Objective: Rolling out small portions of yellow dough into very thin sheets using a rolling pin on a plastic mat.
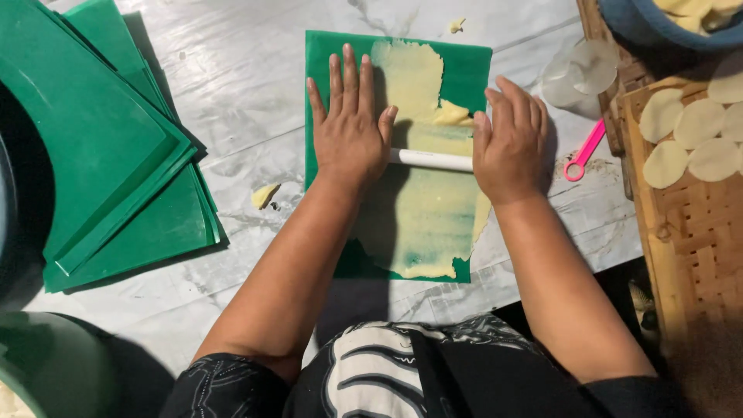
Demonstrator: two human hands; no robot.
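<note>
Both palms press flat on the roller [430,159], fingers spread, nothing pinched: my left hand [350,128] on its left end, my right hand [511,139] on its right end. I see the roller lying across the dough [422,209], which is spread thin on the green board [464,70]. Left of the board sits a stack of green sheets [108,155]; right of it, a pink cutter [582,155] and a woven tray [696,232] holding dough rounds [696,124].
</note>
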